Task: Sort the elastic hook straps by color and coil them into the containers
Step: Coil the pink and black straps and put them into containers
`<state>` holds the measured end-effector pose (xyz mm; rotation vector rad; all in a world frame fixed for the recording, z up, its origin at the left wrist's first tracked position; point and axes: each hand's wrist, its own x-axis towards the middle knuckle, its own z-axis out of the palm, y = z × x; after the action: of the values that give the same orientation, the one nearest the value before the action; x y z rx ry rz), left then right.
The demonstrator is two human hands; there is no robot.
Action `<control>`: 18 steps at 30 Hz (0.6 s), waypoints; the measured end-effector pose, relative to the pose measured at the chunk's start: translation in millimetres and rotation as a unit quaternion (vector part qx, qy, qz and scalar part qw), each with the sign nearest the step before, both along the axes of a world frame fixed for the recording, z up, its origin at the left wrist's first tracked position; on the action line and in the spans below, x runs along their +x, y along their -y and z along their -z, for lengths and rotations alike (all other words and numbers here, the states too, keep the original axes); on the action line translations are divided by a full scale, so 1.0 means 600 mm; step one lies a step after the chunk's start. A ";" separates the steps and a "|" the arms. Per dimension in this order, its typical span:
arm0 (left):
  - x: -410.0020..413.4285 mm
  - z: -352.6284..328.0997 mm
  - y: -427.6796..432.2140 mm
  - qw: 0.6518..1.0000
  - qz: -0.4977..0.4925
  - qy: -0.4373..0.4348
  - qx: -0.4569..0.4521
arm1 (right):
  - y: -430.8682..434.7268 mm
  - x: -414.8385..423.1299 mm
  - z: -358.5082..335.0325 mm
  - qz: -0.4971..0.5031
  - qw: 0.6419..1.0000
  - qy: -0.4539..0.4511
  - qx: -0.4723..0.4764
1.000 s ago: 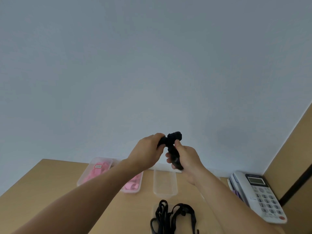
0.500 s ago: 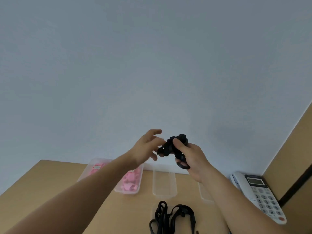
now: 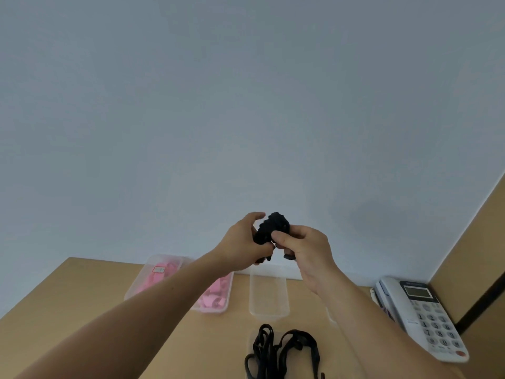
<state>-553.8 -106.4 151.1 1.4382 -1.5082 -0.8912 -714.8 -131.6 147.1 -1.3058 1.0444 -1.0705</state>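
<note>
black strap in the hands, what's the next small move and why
Probably lower the coiled black strap, gripped by the left hand and right hand, into the empty clear container beneath. The neighbouring container holds pink straps.

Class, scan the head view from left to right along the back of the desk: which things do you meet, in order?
pink-strap container → second pink-strap container → empty clear container → telephone

Soft, even, dim light — faint shadow on the wall point(image 3: 382, 217), slight blur, wide-angle bending at edges
</note>
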 end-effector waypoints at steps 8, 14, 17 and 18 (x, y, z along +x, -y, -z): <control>0.011 -0.006 -0.001 0.993 0.039 -0.103 0.036 | 0.000 -0.001 -0.012 -0.036 0.985 0.158 0.057; 0.013 -0.004 0.001 0.986 0.053 -0.155 0.016 | 0.014 -0.022 -0.018 -0.073 0.981 0.126 0.125; 0.017 -0.006 0.004 0.988 0.054 -0.144 0.018 | 0.016 -0.024 -0.023 -0.103 0.969 0.147 0.168; 0.018 -0.005 0.003 0.987 0.061 -0.146 0.023 | 0.017 -0.025 -0.025 -0.115 0.970 0.133 0.169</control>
<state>-542.8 -108.2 154.3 1.1965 -1.3708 -1.1640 -730.1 -141.8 161.9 -0.9510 0.8081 -0.8218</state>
